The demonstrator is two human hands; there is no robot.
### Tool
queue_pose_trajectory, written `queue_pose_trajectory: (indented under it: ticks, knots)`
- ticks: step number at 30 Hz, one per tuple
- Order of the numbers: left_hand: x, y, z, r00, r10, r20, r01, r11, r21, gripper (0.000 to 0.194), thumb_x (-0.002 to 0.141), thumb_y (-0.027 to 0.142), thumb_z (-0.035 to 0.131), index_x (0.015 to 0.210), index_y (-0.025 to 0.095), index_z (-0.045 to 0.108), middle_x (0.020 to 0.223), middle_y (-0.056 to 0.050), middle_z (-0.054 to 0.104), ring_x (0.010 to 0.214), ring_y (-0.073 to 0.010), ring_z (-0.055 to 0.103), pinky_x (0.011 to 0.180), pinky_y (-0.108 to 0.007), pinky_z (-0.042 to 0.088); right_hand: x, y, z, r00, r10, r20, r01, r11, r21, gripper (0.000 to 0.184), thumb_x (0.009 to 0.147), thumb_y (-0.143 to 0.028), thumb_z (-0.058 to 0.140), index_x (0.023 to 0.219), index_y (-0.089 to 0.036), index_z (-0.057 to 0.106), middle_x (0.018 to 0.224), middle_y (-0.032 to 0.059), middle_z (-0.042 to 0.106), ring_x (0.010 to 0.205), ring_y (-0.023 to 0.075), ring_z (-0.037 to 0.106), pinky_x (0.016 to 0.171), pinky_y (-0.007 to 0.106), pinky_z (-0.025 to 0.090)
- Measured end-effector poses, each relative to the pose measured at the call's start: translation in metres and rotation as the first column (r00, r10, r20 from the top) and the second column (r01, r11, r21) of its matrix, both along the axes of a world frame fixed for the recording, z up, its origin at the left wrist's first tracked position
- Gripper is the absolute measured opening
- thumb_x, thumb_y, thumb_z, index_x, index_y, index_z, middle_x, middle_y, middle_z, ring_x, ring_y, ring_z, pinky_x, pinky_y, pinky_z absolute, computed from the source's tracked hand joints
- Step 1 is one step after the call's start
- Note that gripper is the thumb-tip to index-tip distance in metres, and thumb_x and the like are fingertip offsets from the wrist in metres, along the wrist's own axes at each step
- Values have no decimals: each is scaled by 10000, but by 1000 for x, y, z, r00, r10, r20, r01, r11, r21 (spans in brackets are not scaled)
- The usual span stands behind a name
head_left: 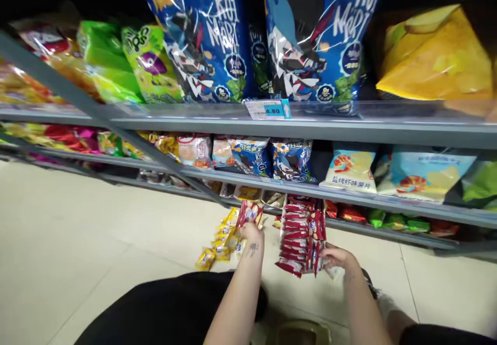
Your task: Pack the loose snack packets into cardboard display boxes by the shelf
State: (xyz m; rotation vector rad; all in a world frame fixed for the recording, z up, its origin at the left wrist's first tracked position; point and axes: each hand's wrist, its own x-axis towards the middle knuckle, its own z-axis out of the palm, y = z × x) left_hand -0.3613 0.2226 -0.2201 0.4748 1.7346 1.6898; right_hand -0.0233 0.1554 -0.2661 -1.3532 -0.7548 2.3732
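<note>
My left hand (251,232) is closed around the near end of a red packet (247,211), fingers bent, and the packet points away from me toward the bottom of the shelving. Just beside that hand, on its left, a loose cluster of yellow packets (222,242) lies on the pale floor (155,226).

My right hand (336,256) is partly curled, its fingers touching the near right side of a carton (283,216) filled with red packets (297,231). I cannot tell whether they grip the carton's wall or a packet at its edge. The carton is between my two hands, in front of the lowest shelf; I cannot make out whether it rests on the floor or is raised off it. Its packets stand packed closely in a long row, with more along the right side.

Ahead of me, the grey middle shelf (404,204) carries small blue bags (250,157) and, to their right, pale bags with shrimp pictures (349,171). The upper shelf (217,126) holds two large blue bags (314,39), with green bags (106,65) to the left and a yellow bag (438,60) to the right. A price label (267,110) reading 4.80 sits on its front edge.
</note>
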Motion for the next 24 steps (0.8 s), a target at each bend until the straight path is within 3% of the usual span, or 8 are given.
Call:
queue_pose_trajectory:
  ticks: [2,4,7,10,13,17,20,24]
  knots:
    - [16,9,18,999,-29,19,28,998,64,273,942,327,608,1159,164,575,1106,-77,663,960,-166,667,841,-337,559,-2,-1,0,1000,3,18,-4,1000,8,541,599,-187,714,1106,-220,527,924,28,697,840,201,690,637,273,554]
    - [38,12,31,988,-155,5,153,979,131,296,868,307,685,1118,175,597,1089,-72,693,974,-166,686,883,-332,552,-3,-2,0,999,14,32,-15,1000,13,524,617,-186,702,1108,-220,523,939,30,697,824,194,688,643,277,555]
    - [68,10,42,935,-348,-75,355,921,161,291,779,299,741,1005,143,644,965,-88,727,902,-190,706,891,-365,549,-6,-2,3,999,34,35,-34,999,13,455,628,-191,682,1061,-209,542,886,28,691,789,196,683,643,293,558]
    - [85,19,49,886,-413,-211,443,888,123,209,796,255,688,962,138,638,947,-92,727,910,-194,696,914,-362,530,-8,-1,6,998,47,28,-48,999,11,364,641,-212,658,990,-204,554,864,30,689,781,194,681,661,304,562]
    - [93,40,56,805,-476,-354,516,856,21,126,840,206,625,947,140,634,977,-106,725,956,-206,688,925,-342,515,-9,1,7,998,61,31,-62,998,11,348,638,-216,656,968,-205,549,878,33,695,765,190,676,677,328,572]
    - [100,58,58,633,-595,-496,572,791,-219,74,810,105,636,864,137,674,945,-140,730,996,-268,685,994,-387,468,-10,5,5,996,85,34,-86,996,9,366,637,-205,661,985,-195,548,870,48,702,768,191,674,687,357,587]
    - [103,61,53,525,-654,-545,544,750,-376,106,818,84,621,874,130,699,963,-182,726,1051,-319,673,1031,-426,432,-9,7,3,994,104,24,-104,995,10,386,630,-201,679,996,-184,557,876,63,710,764,197,675,670,363,592]
    - [100,72,47,465,-690,-555,488,723,-490,113,878,158,600,892,102,697,946,-233,716,1036,-357,681,980,-438,456,-6,6,-1,996,92,4,-92,996,18,446,611,-199,691,1037,-182,562,911,67,715,780,207,683,652,353,593]
